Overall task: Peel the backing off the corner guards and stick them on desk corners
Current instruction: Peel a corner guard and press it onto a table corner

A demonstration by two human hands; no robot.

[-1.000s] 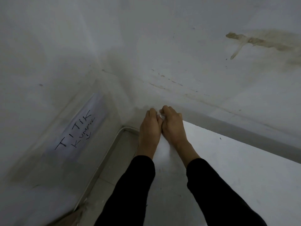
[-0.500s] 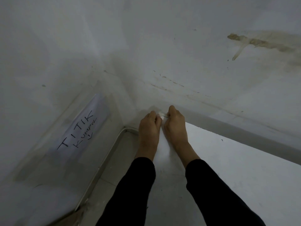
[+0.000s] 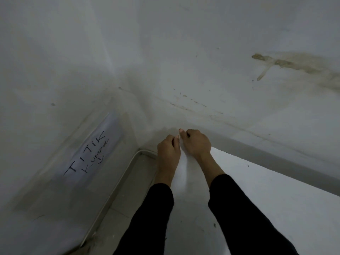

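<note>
Pinching at the corner of the white surface (image 3: 257,199), we curl the fingers of our left hand (image 3: 168,150) and right hand (image 3: 196,144) tight on the corner guard (image 3: 179,138), a pale sliver between the fingertips, the rest hidden beneath them. A paper sign (image 3: 92,150) hangs left of the fingers.

At the left of the frame we read "TITIK KUMPUL", handwritten in black above a small arrow, on a white paper sheet (image 3: 92,148) taped to the wall (image 3: 46,70).
</note>
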